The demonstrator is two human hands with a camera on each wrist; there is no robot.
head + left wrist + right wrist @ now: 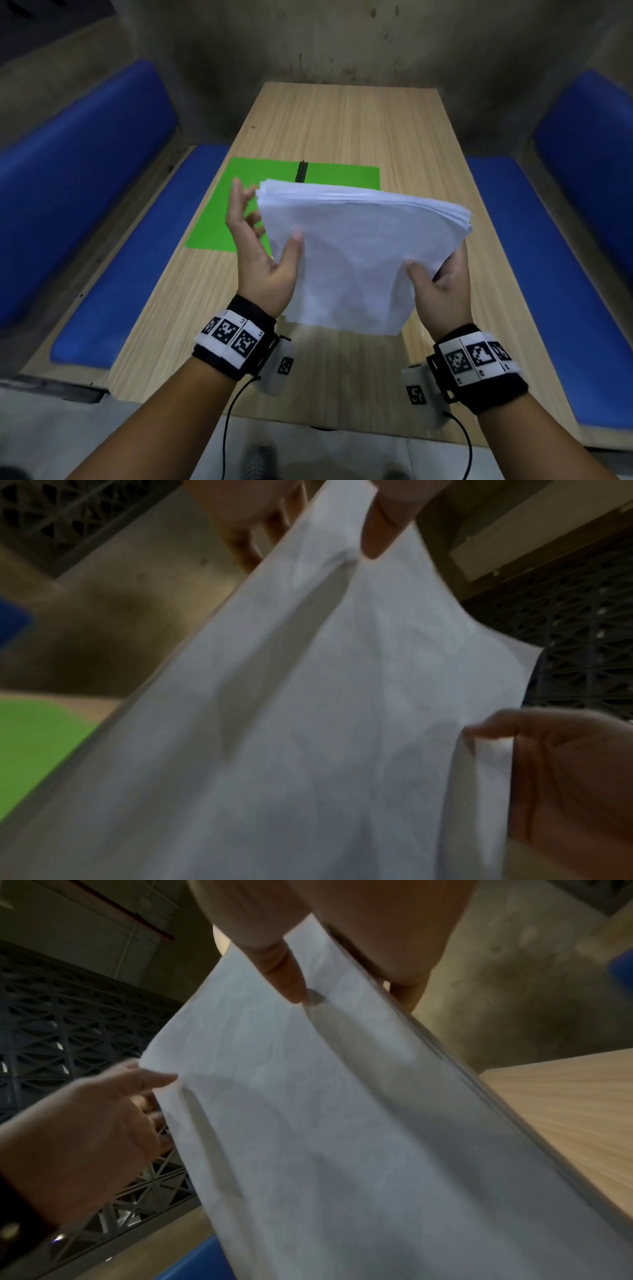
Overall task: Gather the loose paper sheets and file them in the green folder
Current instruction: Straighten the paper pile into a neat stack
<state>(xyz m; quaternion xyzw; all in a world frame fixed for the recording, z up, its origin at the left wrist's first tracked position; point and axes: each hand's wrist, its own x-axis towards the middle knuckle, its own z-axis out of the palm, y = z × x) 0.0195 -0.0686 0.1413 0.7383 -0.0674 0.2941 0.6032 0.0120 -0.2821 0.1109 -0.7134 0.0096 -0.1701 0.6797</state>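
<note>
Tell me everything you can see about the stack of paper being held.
The stack of paper is plain white, many thin sheets, slightly creased, its far edges fanned unevenly. It is lifted off the wooden table, tilted, partly above the green folder. The left hand pinches its left edge and the right hand its right edge, thumbs on top.

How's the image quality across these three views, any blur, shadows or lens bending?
Head view: sharp but dim, wide-angle bending at the table edges, paper stack brightest, shadow beneath it. Left wrist view: soft, motion-blurred, thumb shadow streaks the sheets. Right wrist view: also blurred, the left hand smeared, dark background.
</note>
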